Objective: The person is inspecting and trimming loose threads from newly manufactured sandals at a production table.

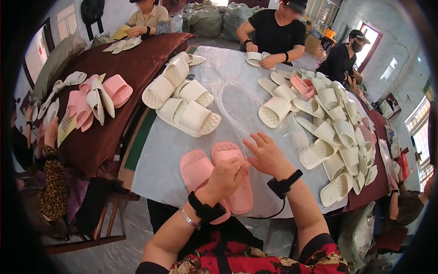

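A pair of pink slide slippers [196, 166] lies side by side at the near edge of the table, toes toward me. My left hand [228, 177] is over them, its fingers pinched together; whatever is between them is too small to make out. Just right of it, my right hand [268, 156] has its fingers stretched out and apart, with the thumb side close to the left fingertips. Beyond my hands, a bundle of thin clear plastic strands [237, 102] spreads over the pale sheet covering the table [157, 171].
A heap of cream slippers [335, 130] covers the table's right side. Several cream slippers [191, 116] sit at the left. Brown-covered tables [102, 144] flank mine. Across from me, a person in black [278, 34] handles cream slippers; other people work around. Sacks [205, 20] stand behind.
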The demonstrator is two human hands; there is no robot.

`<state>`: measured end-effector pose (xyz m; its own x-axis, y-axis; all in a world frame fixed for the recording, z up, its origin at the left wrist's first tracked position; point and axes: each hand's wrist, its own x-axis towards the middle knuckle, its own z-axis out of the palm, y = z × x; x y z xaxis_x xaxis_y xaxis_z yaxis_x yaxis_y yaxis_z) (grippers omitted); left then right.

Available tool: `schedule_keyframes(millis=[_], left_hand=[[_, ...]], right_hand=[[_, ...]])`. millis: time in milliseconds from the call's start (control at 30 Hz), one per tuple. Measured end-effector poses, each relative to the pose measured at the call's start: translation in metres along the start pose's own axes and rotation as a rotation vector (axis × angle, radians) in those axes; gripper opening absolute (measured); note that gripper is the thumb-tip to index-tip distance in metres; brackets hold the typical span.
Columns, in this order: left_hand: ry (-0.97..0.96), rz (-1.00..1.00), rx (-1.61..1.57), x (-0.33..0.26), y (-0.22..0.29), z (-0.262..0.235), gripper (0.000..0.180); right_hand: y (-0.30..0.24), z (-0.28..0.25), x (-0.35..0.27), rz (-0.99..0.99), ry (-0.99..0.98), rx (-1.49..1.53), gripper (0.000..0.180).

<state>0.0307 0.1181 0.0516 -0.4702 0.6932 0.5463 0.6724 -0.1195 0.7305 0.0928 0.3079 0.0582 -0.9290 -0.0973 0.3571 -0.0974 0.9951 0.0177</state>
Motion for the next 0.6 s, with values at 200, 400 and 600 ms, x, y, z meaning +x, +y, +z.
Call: schedule_keyframes(millis=[200,400,600], left_hand=[[-0.061,0.045,-0.008,-0.006,0.027,-0.038,0.016],[-0.275,0.099,-1.018,-0.058,0.083,-0.133,0.039],[-0.555,0.218,-0.907,-0.052,0.071,-0.168,0.033]], right_hand=[[0.037,0.052,0.010,0.137,-0.235,-0.134,0.042],[0.081,0.061,0.009,0.297,-0.239,-0.104,0.040],[0.064,0.040,0.011,0.291,-0.245,-0.136,0.039]])
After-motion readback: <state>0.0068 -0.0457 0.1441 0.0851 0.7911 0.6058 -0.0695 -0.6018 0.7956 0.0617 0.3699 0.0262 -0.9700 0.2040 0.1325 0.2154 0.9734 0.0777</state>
